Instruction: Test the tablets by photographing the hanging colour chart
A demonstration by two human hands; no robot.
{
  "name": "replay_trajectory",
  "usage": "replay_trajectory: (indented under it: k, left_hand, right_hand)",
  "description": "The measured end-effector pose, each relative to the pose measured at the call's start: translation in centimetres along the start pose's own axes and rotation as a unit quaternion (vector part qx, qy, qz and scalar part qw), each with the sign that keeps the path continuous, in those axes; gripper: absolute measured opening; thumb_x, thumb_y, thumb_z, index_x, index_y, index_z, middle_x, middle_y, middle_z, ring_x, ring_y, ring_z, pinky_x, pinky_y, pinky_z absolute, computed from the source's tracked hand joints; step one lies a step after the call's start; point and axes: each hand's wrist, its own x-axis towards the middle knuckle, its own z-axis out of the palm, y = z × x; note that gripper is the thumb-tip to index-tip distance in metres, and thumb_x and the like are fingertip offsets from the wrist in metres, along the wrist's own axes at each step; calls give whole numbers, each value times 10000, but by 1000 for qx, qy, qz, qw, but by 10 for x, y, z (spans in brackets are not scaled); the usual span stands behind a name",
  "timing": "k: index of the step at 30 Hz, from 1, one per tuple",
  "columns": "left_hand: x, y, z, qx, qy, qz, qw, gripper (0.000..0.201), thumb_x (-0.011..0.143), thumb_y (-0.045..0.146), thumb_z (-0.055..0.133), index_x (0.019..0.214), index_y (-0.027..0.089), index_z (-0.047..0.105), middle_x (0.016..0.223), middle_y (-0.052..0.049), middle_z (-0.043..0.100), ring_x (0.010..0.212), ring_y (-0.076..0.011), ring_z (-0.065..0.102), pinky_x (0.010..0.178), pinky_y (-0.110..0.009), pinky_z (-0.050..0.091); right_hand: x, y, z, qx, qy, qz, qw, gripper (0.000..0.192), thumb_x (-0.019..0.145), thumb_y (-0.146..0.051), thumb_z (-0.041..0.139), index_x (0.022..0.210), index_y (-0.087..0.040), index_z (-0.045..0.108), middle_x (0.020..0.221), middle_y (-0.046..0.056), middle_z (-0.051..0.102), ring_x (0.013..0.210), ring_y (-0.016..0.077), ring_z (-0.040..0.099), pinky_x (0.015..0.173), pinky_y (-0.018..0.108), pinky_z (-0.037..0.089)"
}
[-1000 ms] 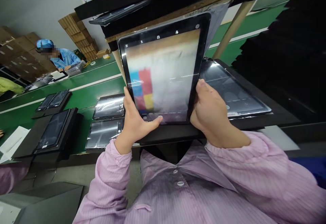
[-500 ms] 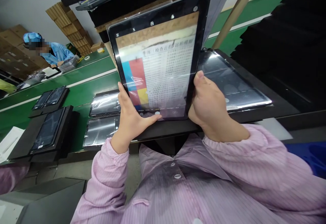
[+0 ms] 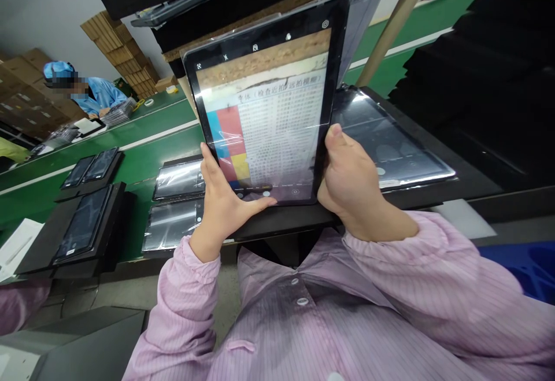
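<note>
Head view: the person holds a tablet (image 3: 266, 103) upright in front of the chest, both hands closed on its lower edge. The left hand (image 3: 223, 204) grips the lower left corner, its thumb laid across the bottom bar of the screen beside the round on-screen button. The right hand (image 3: 353, 187) wraps the lower right edge, thumb up along the bezel.

Compared with a second ago, the tablet has come a little nearer and steadied, and its live picture has gone from a smeared blur of colour blocks to a sharp page: rows of small print with a heading, and blue, red and yellow squares at the left (the camera now seems to have found focus on a printed chart behind it). I judge the focus check on this unit to be at its reading point, with the thumb already placed by the shutter.

Below it, on the counter (image 3: 143, 155), lie more film-wrapped tablets (image 3: 180, 180), and a larger one (image 3: 385, 141) rests at the right. A co-worker in blue (image 3: 93, 95) sits far off at the left.
</note>
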Motion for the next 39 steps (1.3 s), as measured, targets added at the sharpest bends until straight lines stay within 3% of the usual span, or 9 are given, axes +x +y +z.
replay_trajectory:
  k: [5,8,11,14,21,24,30,36,39]
  left_hand:
    - [-2,-1,-2,-7,0,7,1000,1483,506,604,914,1597,238,-21,1679,-168,-68,1539,-408,-55,1242,-555,58]
    - [1,-5,-2,-118,15,0,993,1263,695,613,807,1605,246,14,1678,-159,78,1543,-349,125,1245,-493,137]
    - [9,-8,-2,-340,46,-80,936,833,882,605,615,1574,322,248,1590,-86,384,1450,-254,399,1183,-398,338]
    - [16,-3,-6,-473,65,-182,860,580,861,526,685,1386,312,567,1411,-50,609,1310,-228,565,1083,-354,469]
    - [-8,28,-19,-529,90,-265,801,507,825,379,764,1313,329,636,1269,-28,708,1128,-230,684,964,-352,566]
    - [-22,35,-17,-541,89,-263,793,482,848,378,740,1317,340,633,1287,-25,699,1175,-233,662,967,-348,565]
    - [-38,42,-11,-498,138,-287,807,414,778,368,813,1180,337,717,1226,-6,731,1129,-211,685,928,-303,572]
    - [-35,58,-14,-472,111,-290,825,421,799,365,793,1202,275,713,1162,-48,752,1070,-232,711,974,-350,553]
    - [-21,51,-15,-460,85,-305,829,411,796,336,776,1182,210,710,1085,-74,766,1030,-247,720,952,-367,559]
  right_hand:
    - [1,1,2,89,4,1,996,512,897,-658,500,1101,-207,632,1117,69,689,1197,267,608,1024,458,528]
    - [1,2,3,99,4,2,995,547,868,-702,530,1098,-219,641,1125,68,690,1206,262,604,1011,449,537]
    - [2,3,3,95,-7,3,995,600,855,-739,528,1138,-221,641,1135,71,691,1225,257,596,1016,440,537]
    - [2,0,0,92,-39,1,995,618,896,-709,494,1260,-224,613,1241,81,658,1267,250,571,1049,444,523]
    - [-3,-35,-22,-102,-147,-169,969,701,1001,-612,342,1599,-269,212,1623,-20,219,1534,191,135,1287,419,182]
    - [-1,-49,-31,-160,-163,-207,951,744,997,-633,301,1612,-244,149,1594,0,300,1527,234,171,1268,457,252]
    - [4,-46,-43,-198,-154,-209,945,719,998,-621,312,1609,-277,154,1503,26,452,1345,261,500,1162,488,423]
    - [21,-38,-71,-211,-185,-161,946,825,969,-727,217,1615,-223,117,1557,72,365,1414,263,418,1213,504,313]
    - [33,-41,-102,-236,-113,-100,960,820,955,-750,243,1605,-254,190,1541,73,396,1345,269,499,1183,497,356]
